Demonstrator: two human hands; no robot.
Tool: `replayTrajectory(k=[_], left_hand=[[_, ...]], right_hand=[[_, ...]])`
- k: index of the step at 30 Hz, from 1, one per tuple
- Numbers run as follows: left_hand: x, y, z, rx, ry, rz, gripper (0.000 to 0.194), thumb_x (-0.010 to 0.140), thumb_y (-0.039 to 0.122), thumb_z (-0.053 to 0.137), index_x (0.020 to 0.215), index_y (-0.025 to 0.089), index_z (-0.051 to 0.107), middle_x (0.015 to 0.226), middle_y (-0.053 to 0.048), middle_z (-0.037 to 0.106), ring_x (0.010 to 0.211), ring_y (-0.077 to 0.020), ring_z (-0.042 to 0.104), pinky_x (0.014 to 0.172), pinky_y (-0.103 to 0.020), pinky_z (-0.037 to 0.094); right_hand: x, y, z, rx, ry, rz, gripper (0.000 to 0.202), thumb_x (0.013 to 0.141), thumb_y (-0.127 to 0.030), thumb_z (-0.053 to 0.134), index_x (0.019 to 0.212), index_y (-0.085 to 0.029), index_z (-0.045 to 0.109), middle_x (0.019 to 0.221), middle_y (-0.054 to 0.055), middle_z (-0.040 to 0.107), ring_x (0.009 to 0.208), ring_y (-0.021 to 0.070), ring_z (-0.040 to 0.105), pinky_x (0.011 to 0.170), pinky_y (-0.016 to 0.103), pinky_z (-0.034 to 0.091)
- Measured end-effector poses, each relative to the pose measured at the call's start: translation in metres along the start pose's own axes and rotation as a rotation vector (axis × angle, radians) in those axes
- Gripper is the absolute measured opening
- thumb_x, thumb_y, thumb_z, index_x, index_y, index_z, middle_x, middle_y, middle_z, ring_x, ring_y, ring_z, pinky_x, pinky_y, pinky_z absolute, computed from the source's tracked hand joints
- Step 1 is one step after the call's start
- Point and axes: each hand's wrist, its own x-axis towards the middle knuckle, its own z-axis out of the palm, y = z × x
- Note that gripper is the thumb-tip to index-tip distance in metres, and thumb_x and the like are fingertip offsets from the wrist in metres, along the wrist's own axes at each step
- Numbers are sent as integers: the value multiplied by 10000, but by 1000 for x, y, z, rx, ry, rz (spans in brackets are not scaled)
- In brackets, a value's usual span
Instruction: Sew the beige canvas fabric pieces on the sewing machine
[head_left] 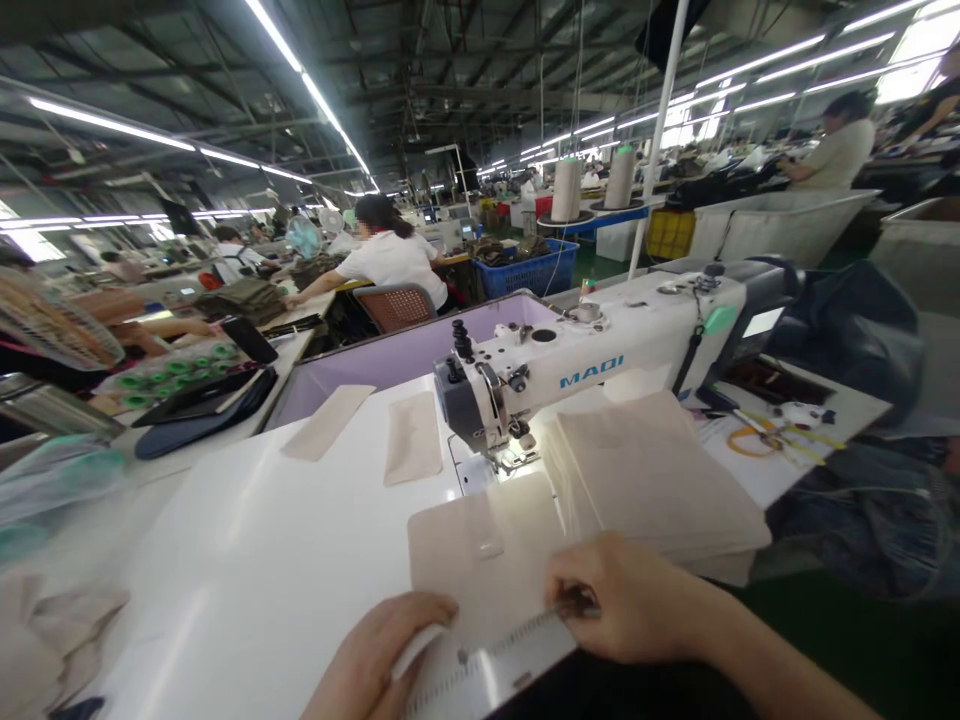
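Note:
A beige fabric piece [465,545] with a rounded corner lies flat on the white table in front of the sewing machine [570,350]. A small clear strip [489,530] shows on top of it. My left hand [386,645] is closed at its near left corner, fingers curled. At the near right edge my right hand [622,600] is closed in a pinch on the fabric; a small dark thing shows inside its curled fingers, too unclear to name. A stack of beige fabric pieces [645,470] lies right of the needle area. Along the table's near edge runs a ruler scale [480,655].
Two small beige pieces [415,437] lie left of the machine head. Beige scraps [60,640] are at the lower left. Behind the table stands a lilac-lined bin [375,355]. Scissors with orange handles [754,437] lie at right. A co-worker [390,260] sits ahead.

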Motion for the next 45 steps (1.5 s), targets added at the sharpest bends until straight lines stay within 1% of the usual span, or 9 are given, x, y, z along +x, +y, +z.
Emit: replayTrajectory(k=[2,4,8,12,19,25,32,39,45], left_hand=[[11,-2,1,-53,65,-229,365,1002,487,408,1029,275,704,1014,-34,778,914,-230,730,802,-289,589],[25,0,0,-57,122,-405,427,983,549,369,904,257,671,854,-24,760,804,-243,719,712,-303,578],[46,7,-8,2,133,-486,381,908,553,373,766,267,580,748,-13,711,802,-268,708,713,-326,547],[47,8,-12,5,138,-525,396,877,589,344,722,272,523,738,-19,702,796,-271,699,721,-337,538],[41,-3,-8,3,172,-559,407,887,604,353,754,271,546,692,-2,691,744,-265,681,693,-326,521],[39,16,-4,-13,237,-597,359,952,529,388,767,267,550,700,22,685,736,-245,681,689,-302,496],[28,5,1,121,198,-635,334,947,517,390,791,279,565,755,-12,721,750,-268,701,674,-323,491],[31,9,-3,153,111,-689,339,973,516,340,856,287,561,805,-12,727,769,-263,713,684,-321,511],[34,9,-4,199,76,-707,342,960,520,347,856,288,576,817,-24,742,785,-277,727,677,-324,524]], right_hand=[[14,1,-7,122,48,65,62,773,-171,618,768,-215,660,695,-37,657,646,135,599,598,215,381],[29,4,-8,156,218,196,91,829,-248,614,863,-206,686,677,-25,640,650,153,592,606,237,386],[49,14,4,143,477,389,554,855,-342,637,1375,-186,527,727,-23,646,689,191,599,675,294,424],[44,17,14,301,551,285,591,849,-395,658,1375,-216,457,807,-32,653,704,169,597,734,299,464],[45,15,29,447,506,153,309,856,-214,552,1134,-248,421,712,-69,627,679,154,619,687,265,473],[55,19,36,227,455,299,110,810,-123,545,792,-229,518,744,-4,686,715,172,662,655,261,443],[54,16,29,155,400,259,143,863,-155,591,870,-201,726,852,27,752,773,180,670,707,270,456],[58,20,32,116,415,220,202,886,-121,581,965,-196,751,964,54,747,889,192,676,804,276,476],[61,15,31,55,382,268,160,912,-165,584,856,-189,731,865,37,688,803,169,636,735,257,440]])
